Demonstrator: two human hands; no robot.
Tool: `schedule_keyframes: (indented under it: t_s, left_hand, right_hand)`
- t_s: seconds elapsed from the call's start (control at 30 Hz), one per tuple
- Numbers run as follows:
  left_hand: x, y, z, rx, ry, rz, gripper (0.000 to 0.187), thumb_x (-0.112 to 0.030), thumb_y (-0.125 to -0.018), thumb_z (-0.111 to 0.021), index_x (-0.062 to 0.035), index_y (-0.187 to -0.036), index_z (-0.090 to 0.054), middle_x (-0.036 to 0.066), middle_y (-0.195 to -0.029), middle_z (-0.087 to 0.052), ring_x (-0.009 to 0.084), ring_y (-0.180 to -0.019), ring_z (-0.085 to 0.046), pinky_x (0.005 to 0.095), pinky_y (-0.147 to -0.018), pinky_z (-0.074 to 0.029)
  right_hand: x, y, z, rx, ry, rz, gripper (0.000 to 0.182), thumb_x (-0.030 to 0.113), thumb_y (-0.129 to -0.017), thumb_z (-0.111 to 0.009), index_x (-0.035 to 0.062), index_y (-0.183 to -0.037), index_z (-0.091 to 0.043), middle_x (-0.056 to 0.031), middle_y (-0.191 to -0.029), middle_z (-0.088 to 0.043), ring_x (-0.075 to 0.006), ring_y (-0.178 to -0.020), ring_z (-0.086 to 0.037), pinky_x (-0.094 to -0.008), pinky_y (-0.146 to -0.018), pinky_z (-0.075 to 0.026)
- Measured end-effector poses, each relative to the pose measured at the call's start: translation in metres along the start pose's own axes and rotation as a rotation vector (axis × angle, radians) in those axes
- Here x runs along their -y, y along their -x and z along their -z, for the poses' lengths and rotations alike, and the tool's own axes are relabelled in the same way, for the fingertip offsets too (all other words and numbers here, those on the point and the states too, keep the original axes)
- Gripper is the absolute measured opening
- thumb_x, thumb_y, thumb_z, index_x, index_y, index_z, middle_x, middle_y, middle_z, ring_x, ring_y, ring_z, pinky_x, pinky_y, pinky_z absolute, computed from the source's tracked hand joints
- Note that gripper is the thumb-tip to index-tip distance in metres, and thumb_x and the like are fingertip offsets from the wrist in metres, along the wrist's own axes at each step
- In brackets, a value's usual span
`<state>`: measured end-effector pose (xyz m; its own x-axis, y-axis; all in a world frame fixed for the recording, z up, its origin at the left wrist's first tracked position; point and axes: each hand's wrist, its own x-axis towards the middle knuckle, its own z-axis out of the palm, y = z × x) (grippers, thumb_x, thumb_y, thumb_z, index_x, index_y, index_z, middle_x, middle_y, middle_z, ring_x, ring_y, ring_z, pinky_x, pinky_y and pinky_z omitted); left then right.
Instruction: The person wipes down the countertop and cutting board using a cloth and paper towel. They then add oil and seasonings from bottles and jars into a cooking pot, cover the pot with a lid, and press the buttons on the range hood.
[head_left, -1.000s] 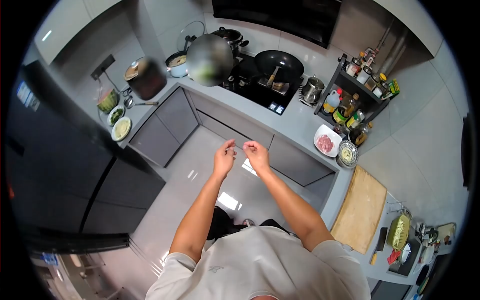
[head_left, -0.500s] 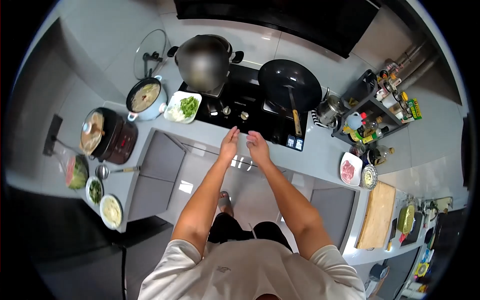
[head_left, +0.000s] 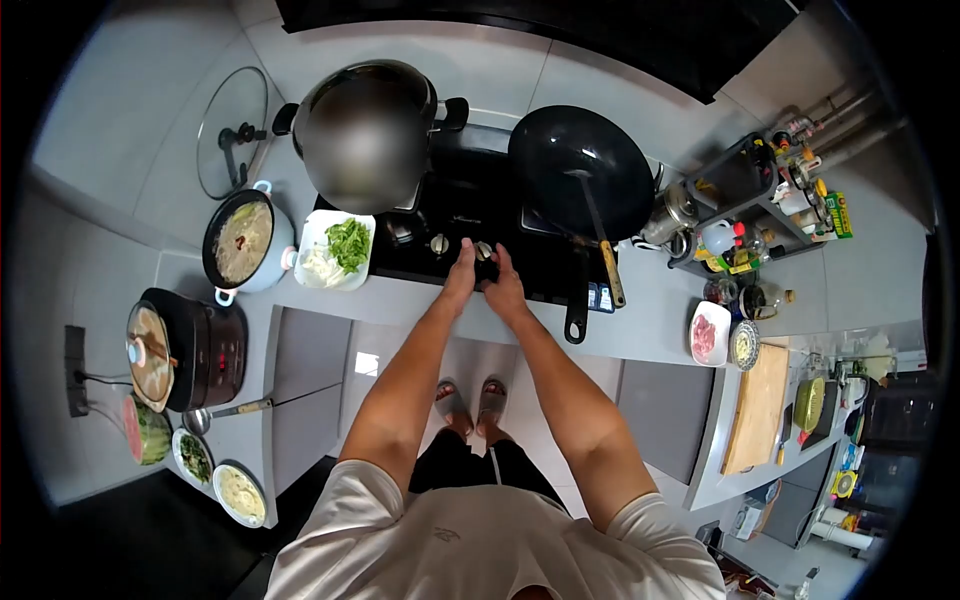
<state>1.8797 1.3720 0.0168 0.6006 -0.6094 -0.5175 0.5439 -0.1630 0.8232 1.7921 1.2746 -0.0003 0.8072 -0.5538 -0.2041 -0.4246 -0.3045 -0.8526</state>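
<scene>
Hands, left (head_left: 461, 268) and right (head_left: 503, 285), rest open-fingered on the knobs (head_left: 483, 250) at frame centre, holding nothing; a careless turn could overfire the empty wok (head_left: 580, 170).

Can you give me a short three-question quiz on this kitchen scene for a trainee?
1. True or false: both hands are at the front edge of the stove, near its knobs.
2. What lies on the white plate left of the stove? A) raw meat B) greens and white pieces C) noodles
3. Fill in: the black pan sits on the stove's ____ burner.

Key
1. True: the left hand and right hand reach there, close together.
2. B
3. right
</scene>
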Motion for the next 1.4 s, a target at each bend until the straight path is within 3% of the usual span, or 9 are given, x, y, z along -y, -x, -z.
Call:
schedule_keyframes:
  t_s: [0.1, 0.17, 0.3, 0.4, 0.73, 0.83, 1.0, 1.37, 1.4]
  left_hand:
    - [0.006, -0.01, -0.007, -0.064, 0.051, -0.012, 0.094, -0.08, -0.099, -0.035, -0.0097, -0.162, -0.039, 0.014, -0.162, -0.042, 0.0286, -0.151, -0.034, 0.043, -0.123, -0.027]
    - [0.007, -0.013, -0.008, -0.049, 0.061, -0.011, 0.093, -0.081, -0.099, -0.035, -0.0126, -0.162, -0.038, 0.013, -0.162, -0.042, 0.0288, -0.151, -0.034, 0.0443, -0.122, -0.027]
    - [0.015, -0.019, -0.007, -0.073, 0.072, -0.026, 0.094, -0.081, -0.098, -0.037, -0.0144, -0.164, -0.036, 0.012, -0.16, -0.044, 0.0284, -0.149, -0.037, 0.0443, -0.121, -0.03]
    - [-0.02, 0.009, -0.017, 0.008, 0.079, 0.085, 0.093, -0.078, -0.101, -0.03, -0.0123, -0.167, -0.021, 0.006, -0.17, -0.032, 0.0218, -0.155, -0.028, 0.0413, -0.126, -0.017]
    - [0.003, 0.027, 0.003, -0.098, -0.01, -0.176, 0.087, -0.072, -0.105, -0.029, -0.0092, -0.166, -0.025, 0.007, -0.168, -0.034, 0.0231, -0.156, -0.028, 0.0381, -0.127, -0.014]
    - [0.0, 0.056, 0.03, -0.113, 0.022, -0.315, 0.085, -0.069, -0.107, -0.027, -0.0084, -0.166, -0.025, 0.01, -0.169, -0.033, 0.0244, -0.156, -0.028, 0.0394, -0.127, -0.014]
    - [-0.014, 0.117, 0.117, -0.428, -0.03, -0.31, 0.078, -0.064, -0.108, -0.031, -0.0098, -0.164, -0.032, 0.01, -0.165, -0.04, 0.0299, -0.151, -0.036, 0.0508, -0.119, -0.028]
    - [-0.049, 0.211, 0.311, -0.804, 0.393, -0.338, 0.063, -0.044, -0.111, -0.045, -0.0112, -0.163, -0.033, 0.007, -0.162, -0.044, 0.023, -0.135, -0.051, 0.0391, -0.106, -0.043]
    - [-0.048, 0.206, 0.326, -0.832, 0.435, -0.346, 0.059, -0.039, -0.111, -0.047, -0.0093, -0.161, -0.037, 0.006, -0.15, -0.052, 0.0183, -0.123, -0.056, 0.035, -0.094, -0.048]
  right_hand:
    - [-0.01, 0.001, -0.007, -0.015, -0.052, 0.018, 0.089, 0.001, -0.085, -0.07, 0.0088, -0.163, -0.028, -0.019, -0.148, -0.058, -0.0352, -0.136, -0.055, -0.0392, -0.113, -0.044]
    - [-0.01, 0.003, -0.01, -0.044, -0.035, 0.058, 0.087, 0.003, -0.085, -0.069, 0.0085, -0.162, -0.03, -0.0195, -0.143, -0.061, -0.0401, -0.13, -0.06, -0.0414, -0.11, -0.048]
    - [-0.005, 0.007, -0.009, -0.013, -0.068, 0.061, 0.086, 0.001, -0.086, -0.067, 0.0092, -0.162, -0.029, -0.0186, -0.148, -0.058, -0.0366, -0.137, -0.055, -0.0396, -0.113, -0.044]
    - [-0.01, 0.003, -0.006, 0.031, -0.082, 0.038, 0.086, 0.001, -0.086, -0.066, 0.009, -0.163, -0.028, -0.0183, -0.151, -0.055, -0.0352, -0.14, -0.053, -0.0392, -0.115, -0.043]
    - [0.018, 0.021, -0.014, -0.126, -0.161, 0.133, 0.075, -0.004, -0.083, -0.067, 0.0088, -0.153, -0.043, -0.0148, -0.144, -0.06, -0.029, -0.122, -0.063, -0.0386, -0.105, -0.051]
    - [0.05, 0.03, -0.031, -0.092, -0.204, 0.184, 0.068, -0.006, -0.082, -0.067, 0.0085, -0.146, -0.051, -0.0128, -0.139, -0.064, -0.0233, -0.108, -0.067, -0.0356, -0.098, -0.054]
    - [0.108, 0.033, -0.088, 0.075, -0.219, 0.294, 0.051, -0.002, -0.087, -0.067, 0.0056, -0.136, -0.061, -0.0115, -0.127, -0.071, -0.0191, -0.1, -0.07, -0.0321, -0.09, -0.057]
    - [0.217, -0.028, -0.253, 0.291, -0.299, 0.459, 0.029, 0.007, -0.093, -0.066, 0.0007, -0.121, -0.069, -0.0145, -0.11, -0.077, -0.0243, -0.101, -0.074, -0.0342, -0.091, -0.056]
    - [0.227, -0.038, -0.264, 0.306, -0.314, 0.436, 0.027, 0.006, -0.096, -0.065, 0.0002, -0.121, -0.069, -0.0136, -0.111, -0.077, -0.0227, -0.102, -0.074, -0.0329, -0.091, -0.056]
